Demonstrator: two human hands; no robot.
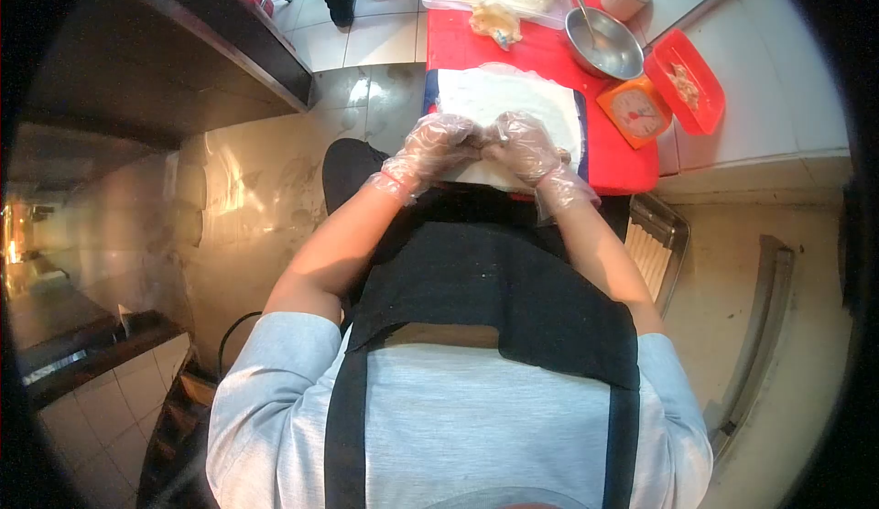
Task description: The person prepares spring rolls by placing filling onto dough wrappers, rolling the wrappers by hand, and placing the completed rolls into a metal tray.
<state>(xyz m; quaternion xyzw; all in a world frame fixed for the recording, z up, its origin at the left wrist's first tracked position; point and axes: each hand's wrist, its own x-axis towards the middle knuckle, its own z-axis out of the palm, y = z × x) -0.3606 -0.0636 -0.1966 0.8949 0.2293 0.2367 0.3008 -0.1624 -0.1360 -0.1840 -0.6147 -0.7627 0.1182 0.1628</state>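
my clear-plastic-gloved left hand (444, 145) and right hand (526, 147) meet, fingers curled; what they pinch cannot be told. flat white sheet (508, 92) lies beneath and beyond both.

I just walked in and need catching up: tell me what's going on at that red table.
A person in clear plastic gloves has the left hand and right hand together over a flat white sheet on the red table. Whatever the fingers may be pinching is hidden. To the right stand a metal bowl with a spoon in it, an orange dial scale and a red tub holding pale bits.
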